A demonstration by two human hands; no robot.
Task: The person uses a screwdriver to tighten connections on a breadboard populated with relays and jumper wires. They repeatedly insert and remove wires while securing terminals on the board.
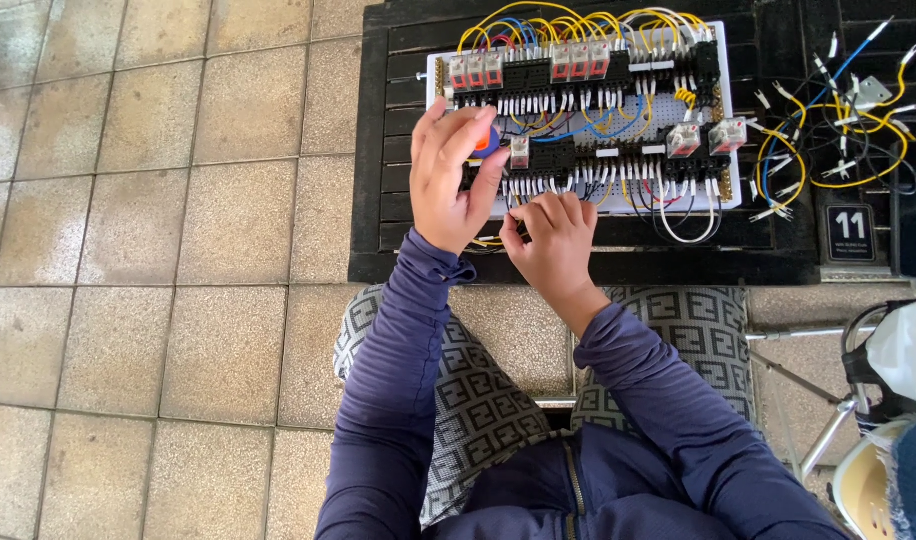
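Fingers (456,140) of the left hand (453,180) curl around an orange and blue tool handle (486,140), gripping it just above the middle of the frame. Right beside it, the right hand (553,240) bends its fingertips down onto the thin wires (538,185) at the bottom edge of the white wiring board (734,120); it seems to pinch one, but the view is too small to be sure. That board lies on a black slatted table (373,200). Loose wires (838,130) sit at the upper right.
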